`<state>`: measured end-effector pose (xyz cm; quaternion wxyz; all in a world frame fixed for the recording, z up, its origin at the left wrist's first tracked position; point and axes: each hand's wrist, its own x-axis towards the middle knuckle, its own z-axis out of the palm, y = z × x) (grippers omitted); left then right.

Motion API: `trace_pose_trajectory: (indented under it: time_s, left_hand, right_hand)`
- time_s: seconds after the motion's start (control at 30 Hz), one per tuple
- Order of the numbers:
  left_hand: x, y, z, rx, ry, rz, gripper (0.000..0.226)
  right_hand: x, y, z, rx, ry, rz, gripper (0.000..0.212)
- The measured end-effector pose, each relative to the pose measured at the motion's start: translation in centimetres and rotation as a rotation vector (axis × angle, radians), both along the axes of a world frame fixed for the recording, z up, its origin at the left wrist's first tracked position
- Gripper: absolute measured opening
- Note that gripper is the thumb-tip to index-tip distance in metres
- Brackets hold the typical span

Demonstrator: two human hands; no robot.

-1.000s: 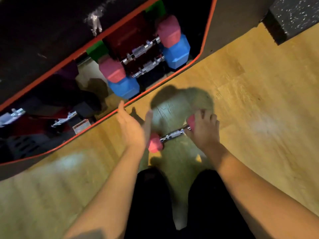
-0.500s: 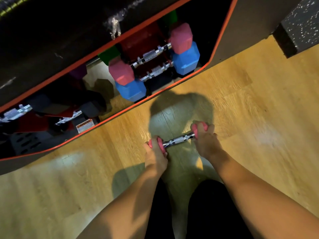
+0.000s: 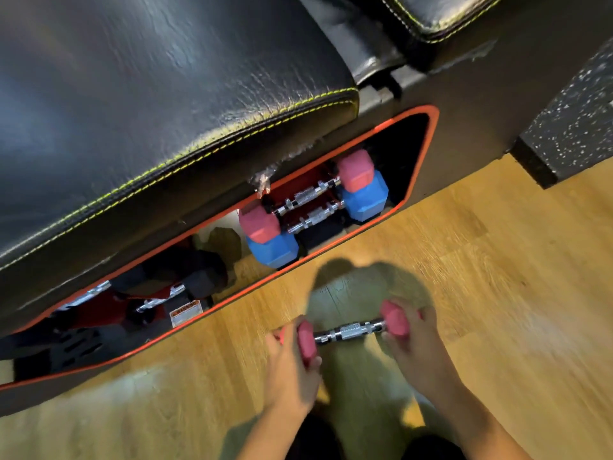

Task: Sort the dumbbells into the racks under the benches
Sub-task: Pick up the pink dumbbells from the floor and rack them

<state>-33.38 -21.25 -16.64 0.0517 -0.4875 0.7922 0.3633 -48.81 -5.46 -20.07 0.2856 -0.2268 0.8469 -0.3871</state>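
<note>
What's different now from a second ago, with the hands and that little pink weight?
The left hand, open beside the pink dumbbell with the chrome handle a second ago, has closed on its left head. The right hand kept hold of the right head. Both hands now hold it over the wooden floor. The pink and blue dumbbells stacked in the orange-rimmed rack under the bench stayed put.

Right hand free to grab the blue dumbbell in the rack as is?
Probably not yet: the right hand and left hand each grip an end of the pink dumbbell. The blue dumbbell sits unobstructed at the rack opening.
</note>
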Motion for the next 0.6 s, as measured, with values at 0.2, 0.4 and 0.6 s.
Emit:
trace_pose_trajectory:
  time_s: [0.2, 0.4, 0.6]
  left_hand:
    - [-3.1, -4.0, 6.8, -0.126, 0.352, 0.146, 0.080]
    - [-6.7, -8.8, 11.5, -0.340, 0.428, 0.222, 0.059]
    - [-9.1, -8.8, 11.0, -0.125, 0.384, 0.497, 0.041]
  right_hand:
    - [-4.0, -5.2, 6.2, -0.300, 0.082, -0.124, 0.068]
    - [-8.7, -11.4, 11.8, -0.535, 0.197, -0.208, 0.073]
    - [-11.3, -15.6, 12.5, -0.444, 0.300, -0.189, 0.062]
